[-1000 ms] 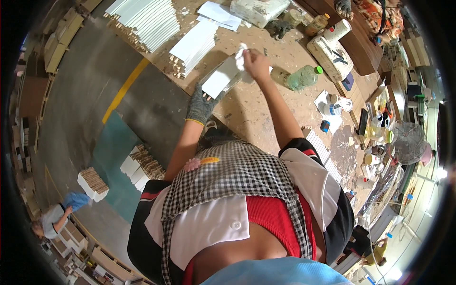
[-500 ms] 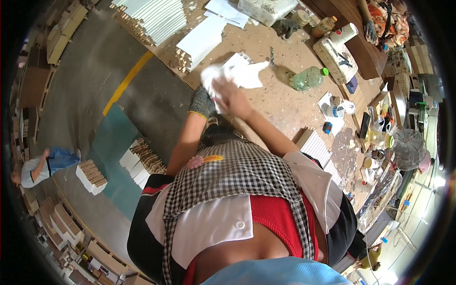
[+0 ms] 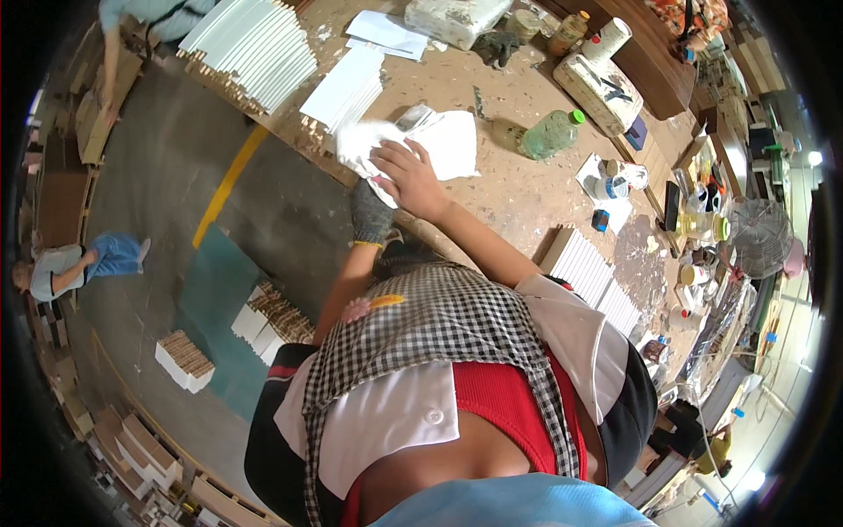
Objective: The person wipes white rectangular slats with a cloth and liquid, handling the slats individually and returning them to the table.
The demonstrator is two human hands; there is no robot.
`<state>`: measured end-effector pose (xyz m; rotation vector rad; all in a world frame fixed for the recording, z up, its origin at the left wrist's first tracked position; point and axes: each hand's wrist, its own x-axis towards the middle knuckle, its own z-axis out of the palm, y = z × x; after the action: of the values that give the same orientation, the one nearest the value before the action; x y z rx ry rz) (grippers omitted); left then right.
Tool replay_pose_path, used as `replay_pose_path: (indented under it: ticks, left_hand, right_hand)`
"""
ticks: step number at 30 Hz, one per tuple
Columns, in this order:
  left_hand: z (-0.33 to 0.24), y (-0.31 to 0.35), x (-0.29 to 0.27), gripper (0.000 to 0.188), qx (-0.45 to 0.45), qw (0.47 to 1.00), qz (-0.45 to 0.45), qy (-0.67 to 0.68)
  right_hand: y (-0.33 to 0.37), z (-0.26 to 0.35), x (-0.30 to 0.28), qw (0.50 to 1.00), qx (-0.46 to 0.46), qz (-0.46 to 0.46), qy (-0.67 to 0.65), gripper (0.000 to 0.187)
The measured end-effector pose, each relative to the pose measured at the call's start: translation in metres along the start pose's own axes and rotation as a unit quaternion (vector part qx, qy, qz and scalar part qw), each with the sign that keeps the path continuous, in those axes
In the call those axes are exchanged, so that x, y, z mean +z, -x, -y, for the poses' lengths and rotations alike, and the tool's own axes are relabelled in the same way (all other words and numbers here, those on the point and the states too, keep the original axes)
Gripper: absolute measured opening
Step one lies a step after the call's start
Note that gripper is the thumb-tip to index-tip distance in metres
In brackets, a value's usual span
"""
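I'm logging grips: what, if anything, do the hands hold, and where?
The right hand holds the white cloth by its bunched left part. The cloth hides any hold by the gloved left hand.

no lettering can be read; marks on the yellow apron patch (image 3: pixel 387 300) near the centre and the white tub (image 3: pixel 612 35) at upper right are too small.

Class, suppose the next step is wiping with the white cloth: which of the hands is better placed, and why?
Probably the right hand: it is bare and lies on top of the white cloth. The gloved left hand is partly covered by the cloth, so its grip cannot be seen.
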<state>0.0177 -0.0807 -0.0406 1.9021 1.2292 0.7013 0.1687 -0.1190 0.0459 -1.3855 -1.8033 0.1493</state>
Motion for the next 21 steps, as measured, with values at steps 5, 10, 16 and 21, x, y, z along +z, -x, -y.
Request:
replay_pose_path:
  ticks: [5, 10, 16, 21]
  left_hand:
    - [-0.028, 0.006, -0.006, 0.038, 0.060, 0.996, -0.066, 0.031]
    - [-0.030, -0.015, -0.024, 0.039, 0.172, 0.984, -0.024, -0.041]
    - [-0.027, -0.001, -0.034, 0.071, 0.251, 0.947, 0.046, -0.197]
    - [0.016, 0.000, 0.015, 0.070, 0.163, 0.982, -0.051, -0.083]
  right_hand:
    - [0.006, -0.133, 0.003, 0.984, 0.170, -0.051, -0.003, 0.030]
    - [0.026, -0.190, -0.048, 0.876, 0.449, -0.173, -0.028, 0.046]
    - [0.014, -0.131, -0.078, 0.821, 0.386, -0.350, -0.233, 0.042]
    - [0.019, -0.061, 0.002, 0.989, 0.113, -0.092, -0.032, 0.034]
